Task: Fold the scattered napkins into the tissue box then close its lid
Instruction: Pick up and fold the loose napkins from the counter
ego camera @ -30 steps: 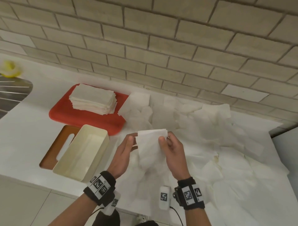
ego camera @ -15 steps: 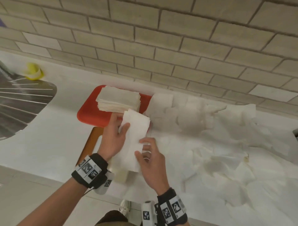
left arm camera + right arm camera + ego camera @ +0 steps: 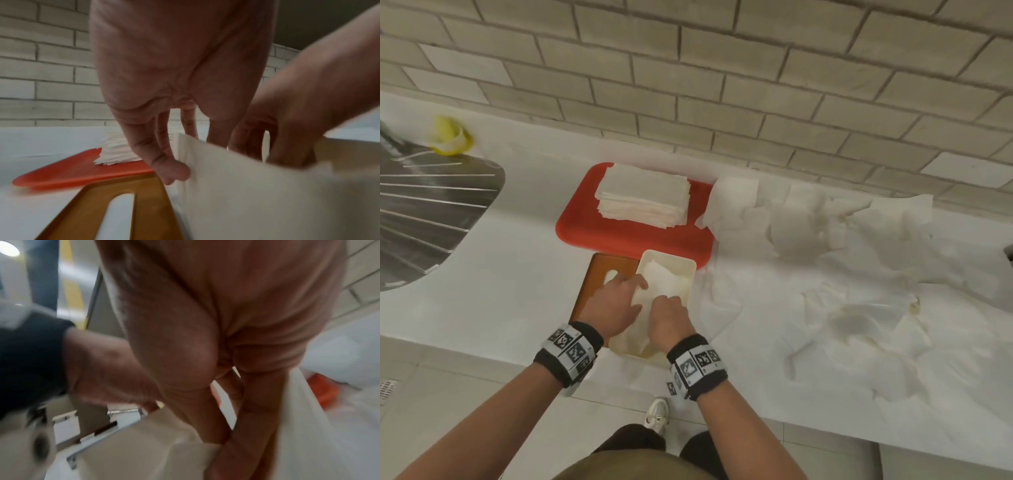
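The cream tissue box (image 3: 686, 265) stands open at the counter's front edge, a white napkin (image 3: 666, 282) lying in it. My left hand (image 3: 619, 303) reaches over the box's left wall, its straight fingers (image 3: 164, 146) pressing down on the napkin. At the box's near end my right hand (image 3: 669, 317) dips inside, and its thumb and fingers (image 3: 226, 434) pinch the napkin (image 3: 308, 426). The wooden lid (image 3: 604, 270) with its slot lies flat on the counter against the box's left side. Loose napkins (image 3: 842, 274) cover the counter to the right.
A red tray (image 3: 633, 236) behind the box carries a stack of folded napkins (image 3: 643, 197). A steel sink drainer (image 3: 431, 212) and a yellow object (image 3: 450, 135) are at the far left. A brick wall runs along the back. The counter's edge is just below my wrists.
Both hands carried the folded napkin from mid-air over the counter down into the box. My view has swung left and down over the box.
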### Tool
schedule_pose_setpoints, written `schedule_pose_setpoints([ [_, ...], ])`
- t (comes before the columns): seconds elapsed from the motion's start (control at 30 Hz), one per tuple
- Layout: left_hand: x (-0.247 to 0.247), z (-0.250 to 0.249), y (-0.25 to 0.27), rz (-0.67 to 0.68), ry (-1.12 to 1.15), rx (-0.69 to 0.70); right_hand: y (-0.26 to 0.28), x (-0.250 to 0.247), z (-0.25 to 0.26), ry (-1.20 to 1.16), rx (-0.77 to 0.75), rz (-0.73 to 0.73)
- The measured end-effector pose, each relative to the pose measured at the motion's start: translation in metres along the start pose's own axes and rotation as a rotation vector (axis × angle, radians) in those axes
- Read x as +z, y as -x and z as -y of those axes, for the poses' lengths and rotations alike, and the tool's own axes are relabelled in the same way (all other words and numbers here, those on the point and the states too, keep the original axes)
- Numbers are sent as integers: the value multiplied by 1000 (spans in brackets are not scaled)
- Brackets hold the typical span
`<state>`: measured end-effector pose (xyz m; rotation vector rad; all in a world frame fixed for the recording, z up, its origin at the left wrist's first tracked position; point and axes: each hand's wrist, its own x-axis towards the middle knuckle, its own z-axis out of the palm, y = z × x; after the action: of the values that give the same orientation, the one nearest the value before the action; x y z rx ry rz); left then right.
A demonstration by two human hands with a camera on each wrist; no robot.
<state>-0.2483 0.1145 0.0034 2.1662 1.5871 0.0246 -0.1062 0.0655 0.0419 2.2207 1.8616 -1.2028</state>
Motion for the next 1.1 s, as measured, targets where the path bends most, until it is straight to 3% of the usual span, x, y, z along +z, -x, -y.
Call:
schedule_pose_setpoints([
  [0.13,13,2,7,-20,45,-15,-5,-3,-15,-263,36,26],
  [0.27,1,-7,21,-346,198,29,8,-8,-33,-582,-33,-258],
  [0.33,-19,-17,30,-383,310,-17,25,-17,-37,-711,-73,-376],
  [0.47,-57,-38,39,-69,734,-249,56,-30,-41,-912,-252,-521],
  [0.57,-61,-45,29,122,1060,-384,64,-28,-42,-915,-328,-563],
  [0.67,-53,-45,20,200,1197,-364,55,-13,-53,-764,-333,-610],
  [0.73,-43,-40,17,112,1042,-269,45,-1,-60,-581,-297,-574],
  [0.8,-31,-33,12,-20,722,-177,37,10,-57,-411,-227,-504],
  [0.9,-13,-25,10,-88,328,-55,28,15,-35,-182,-150,-389],
  [1.1,-1,-21,13,-204,61,89,19,22,1,5,-78,-147],
])
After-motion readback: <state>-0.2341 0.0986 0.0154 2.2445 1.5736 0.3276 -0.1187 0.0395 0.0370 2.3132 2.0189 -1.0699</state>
